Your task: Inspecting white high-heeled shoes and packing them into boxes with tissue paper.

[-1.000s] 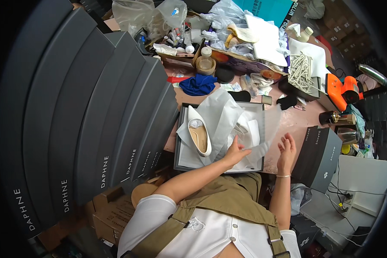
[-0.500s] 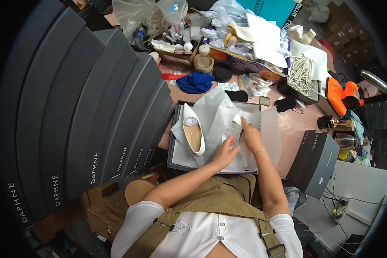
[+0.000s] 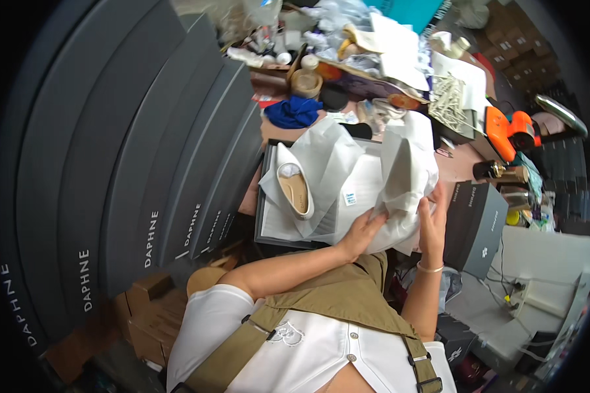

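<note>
A white pointed shoe (image 3: pixel 294 182) with a beige insole and a wad of paper in its toe lies at the left of an open dark grey shoebox (image 3: pixel 263 226). Translucent white wrapping paper (image 3: pixel 322 154) lines the box beside it. Above the box's right side stands a crumpled bundle of white tissue paper (image 3: pixel 408 180). My left hand (image 3: pixel 362 234) grips its lower left edge, while my right hand (image 3: pixel 432 223) holds it from the right, thumb raised. Whether anything is inside the bundle is hidden. A small white and blue label (image 3: pixel 351 198) lies on the paper in the box.
Tall stacks of dark grey shoeboxes (image 3: pixel 111 170) rise at the left. Behind the box are a blue cloth (image 3: pixel 294 112), a roll of tape (image 3: pixel 306 82) and a tray of white sticks (image 3: pixel 447 98). An orange tool (image 3: pixel 499 134) and a dark box (image 3: pixel 478 226) stand at the right.
The tissue on the right has come up off the box into a bunched bundle. Both hands have moved right and spread apart around it. The view has shifted slightly; the shoe stays put.
</note>
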Motion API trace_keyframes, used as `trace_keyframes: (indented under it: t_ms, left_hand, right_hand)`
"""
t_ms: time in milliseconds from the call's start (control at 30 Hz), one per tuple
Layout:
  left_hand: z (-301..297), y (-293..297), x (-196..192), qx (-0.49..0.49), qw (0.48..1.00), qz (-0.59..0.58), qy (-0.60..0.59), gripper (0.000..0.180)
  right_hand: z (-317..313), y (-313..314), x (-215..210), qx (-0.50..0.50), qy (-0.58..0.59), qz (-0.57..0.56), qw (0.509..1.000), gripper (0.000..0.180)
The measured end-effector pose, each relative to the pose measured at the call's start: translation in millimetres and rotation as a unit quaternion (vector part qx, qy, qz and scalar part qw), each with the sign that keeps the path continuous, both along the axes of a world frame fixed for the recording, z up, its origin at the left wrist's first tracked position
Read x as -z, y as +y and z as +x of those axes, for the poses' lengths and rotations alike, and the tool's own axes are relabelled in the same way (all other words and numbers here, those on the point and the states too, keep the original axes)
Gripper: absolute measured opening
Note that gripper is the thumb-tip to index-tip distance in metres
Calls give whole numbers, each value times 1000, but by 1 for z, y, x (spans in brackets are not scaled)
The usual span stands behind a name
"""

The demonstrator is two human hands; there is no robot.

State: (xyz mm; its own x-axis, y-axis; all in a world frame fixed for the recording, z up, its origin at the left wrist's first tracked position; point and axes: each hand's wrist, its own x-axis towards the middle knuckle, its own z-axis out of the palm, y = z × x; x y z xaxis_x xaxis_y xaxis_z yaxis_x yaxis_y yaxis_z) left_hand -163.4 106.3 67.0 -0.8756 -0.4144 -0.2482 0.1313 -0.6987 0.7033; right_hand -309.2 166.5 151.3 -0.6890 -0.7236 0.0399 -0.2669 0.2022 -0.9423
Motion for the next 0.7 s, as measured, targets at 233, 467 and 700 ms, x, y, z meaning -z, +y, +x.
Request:
trace_keyframes:
  t_ms: [233, 467, 700]
  left_hand:
    - [36, -33, -10, -23, 989, 140, 29, 47]
    - [65, -42, 31, 9, 983, -162, -86, 33]
    - [78, -19, 6, 193, 870, -447, -82, 39]
  right_hand:
    - [59, 3, -16, 69, -85, -92, 990, 27]
    - [43, 48, -14, -454, 25, 198, 868, 30]
    - [-14, 91, -55, -300, -333, 153, 881, 98]
